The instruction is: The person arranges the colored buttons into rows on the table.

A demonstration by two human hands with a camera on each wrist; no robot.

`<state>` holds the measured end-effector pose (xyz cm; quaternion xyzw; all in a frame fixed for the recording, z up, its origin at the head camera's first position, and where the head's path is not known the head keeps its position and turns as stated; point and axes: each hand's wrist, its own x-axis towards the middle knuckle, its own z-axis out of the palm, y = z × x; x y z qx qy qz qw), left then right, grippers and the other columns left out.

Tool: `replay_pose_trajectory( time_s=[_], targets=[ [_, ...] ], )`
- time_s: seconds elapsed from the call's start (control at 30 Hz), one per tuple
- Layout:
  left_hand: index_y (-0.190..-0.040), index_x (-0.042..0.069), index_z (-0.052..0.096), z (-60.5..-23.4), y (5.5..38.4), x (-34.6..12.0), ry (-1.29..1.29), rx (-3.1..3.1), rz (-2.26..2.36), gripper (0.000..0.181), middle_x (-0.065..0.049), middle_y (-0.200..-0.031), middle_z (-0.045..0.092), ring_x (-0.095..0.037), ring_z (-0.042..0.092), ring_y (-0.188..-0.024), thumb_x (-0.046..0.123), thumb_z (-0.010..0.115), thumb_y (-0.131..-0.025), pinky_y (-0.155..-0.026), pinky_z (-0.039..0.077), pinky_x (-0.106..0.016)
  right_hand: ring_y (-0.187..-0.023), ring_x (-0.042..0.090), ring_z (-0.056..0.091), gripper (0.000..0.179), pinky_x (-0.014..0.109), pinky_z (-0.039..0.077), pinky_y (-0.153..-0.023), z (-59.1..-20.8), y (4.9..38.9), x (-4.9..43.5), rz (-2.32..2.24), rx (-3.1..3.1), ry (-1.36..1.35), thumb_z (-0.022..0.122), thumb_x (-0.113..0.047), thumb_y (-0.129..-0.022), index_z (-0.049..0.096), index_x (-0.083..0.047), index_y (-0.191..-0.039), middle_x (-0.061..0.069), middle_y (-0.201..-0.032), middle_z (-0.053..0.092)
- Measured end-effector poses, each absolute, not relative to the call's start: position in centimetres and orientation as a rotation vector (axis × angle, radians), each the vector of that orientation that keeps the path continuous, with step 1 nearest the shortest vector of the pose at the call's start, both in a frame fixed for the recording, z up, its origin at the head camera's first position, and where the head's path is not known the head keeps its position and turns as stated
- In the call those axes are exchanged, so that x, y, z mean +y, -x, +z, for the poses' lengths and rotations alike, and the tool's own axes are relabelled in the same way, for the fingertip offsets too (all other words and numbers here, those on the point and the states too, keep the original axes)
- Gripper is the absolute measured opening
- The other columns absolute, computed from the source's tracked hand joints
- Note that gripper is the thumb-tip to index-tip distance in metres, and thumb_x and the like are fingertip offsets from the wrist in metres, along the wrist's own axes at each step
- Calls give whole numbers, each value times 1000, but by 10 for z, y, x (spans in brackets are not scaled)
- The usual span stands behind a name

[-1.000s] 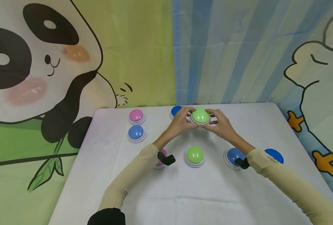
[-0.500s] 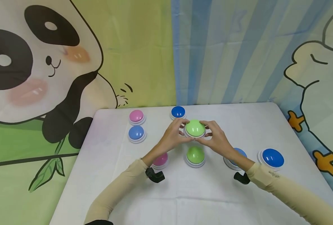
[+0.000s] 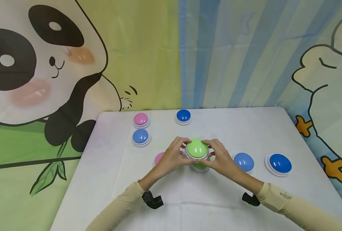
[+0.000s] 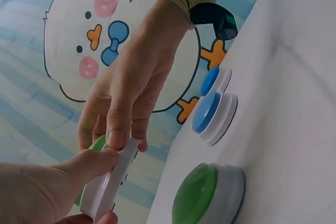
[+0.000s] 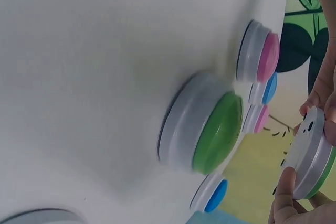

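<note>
A push button with a green dome and white round base (image 3: 197, 148) is held up between both hands. My left hand (image 3: 172, 156) pinches its left side, thumb low and fingers at the rim. On the opposite side my right hand (image 3: 220, 159) grips it the same way. Below it a second green button (image 3: 200, 166) rests on the table, partly covered in the head view. The left wrist view has the held button (image 4: 113, 182) tilted and apart from the lower green button (image 4: 195, 195). Small dark spots mark the held button's underside (image 5: 302, 142) in the right wrist view.
A pink button (image 3: 141, 119) and a light blue one (image 3: 140, 136) sit at the back left, a dark blue one (image 3: 183, 115) at the back. Another pink button (image 3: 158, 158) is half behind my left hand. Light blue (image 3: 244, 161) and dark blue (image 3: 280, 163) buttons stand right.
Both hands have brought the held green button nearer to me, from the table's back to over the other green button. The buttons on the table have stayed put.
</note>
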<state>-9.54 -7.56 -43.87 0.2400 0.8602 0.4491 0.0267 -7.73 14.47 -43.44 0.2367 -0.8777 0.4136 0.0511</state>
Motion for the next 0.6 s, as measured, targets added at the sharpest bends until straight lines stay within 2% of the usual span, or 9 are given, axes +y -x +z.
replay_pose_trajectory(
  time_s=[0.27, 0.6],
  targets=[
    [-128, 12, 51, -441, 65, -94, -733, 2646, 1350, 68, -2, -118, 52, -12, 54, -102, 30, 86, -73, -78, 54, -15, -104, 16, 52, 72, 21, 57, -74, -440, 47, 130, 1259, -2677, -761, 87, -17, -70, 51, -6, -131, 8, -116, 54],
    [-124, 15, 52, -444, 41, -112, -746, 2719, 1242, 66, 2, -114, 54, -10, 55, -100, 30, 87, -70, -79, 55, -20, -105, 17, 51, 70, 18, 57, -75, -448, 30, 118, 1339, -2621, -871, 86, -9, -69, 51, -5, -130, 8, -120, 52]
  ],
)
